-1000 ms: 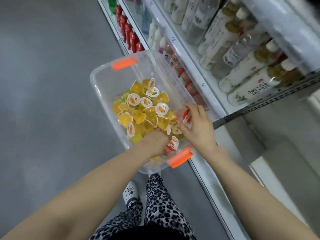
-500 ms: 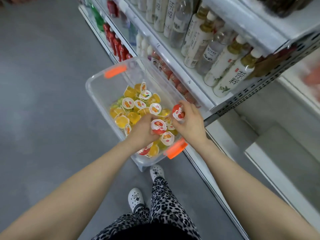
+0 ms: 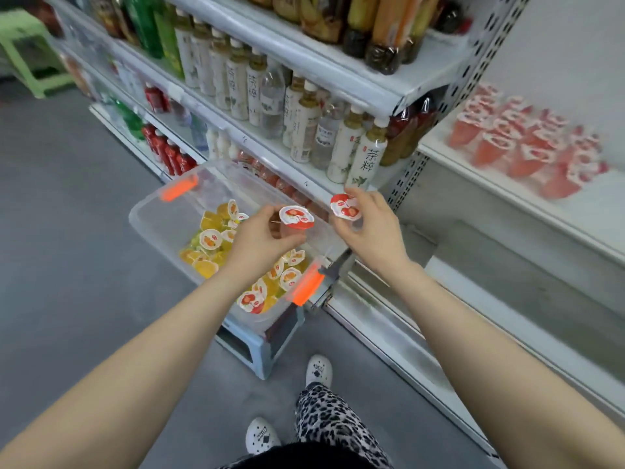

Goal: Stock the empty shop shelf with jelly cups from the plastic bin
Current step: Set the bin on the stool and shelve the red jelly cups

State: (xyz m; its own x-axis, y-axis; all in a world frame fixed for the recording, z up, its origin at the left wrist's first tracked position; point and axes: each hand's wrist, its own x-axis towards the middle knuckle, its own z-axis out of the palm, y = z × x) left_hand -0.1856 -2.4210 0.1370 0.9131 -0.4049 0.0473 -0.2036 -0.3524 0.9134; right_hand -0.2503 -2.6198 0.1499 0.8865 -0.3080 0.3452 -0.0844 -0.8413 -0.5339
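Over the orange-latched clear plastic bin (image 3: 152,214), our left hand (image 3: 260,238) pinches one red-lidded jelly cup (image 3: 296,218); at its right rim our right hand (image 3: 372,228) curls round a second red-lidded cup (image 3: 345,206). Right of the bin, the white metal shelf (image 3: 592,214) bears a cluster of red jelly cups (image 3: 521,147) — many yellow and orange cups (image 3: 204,267) wait inside the bin, so much remains, we judge.

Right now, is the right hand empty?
No, the right hand holds a red-lidded jelly cup pinched in its fingers.
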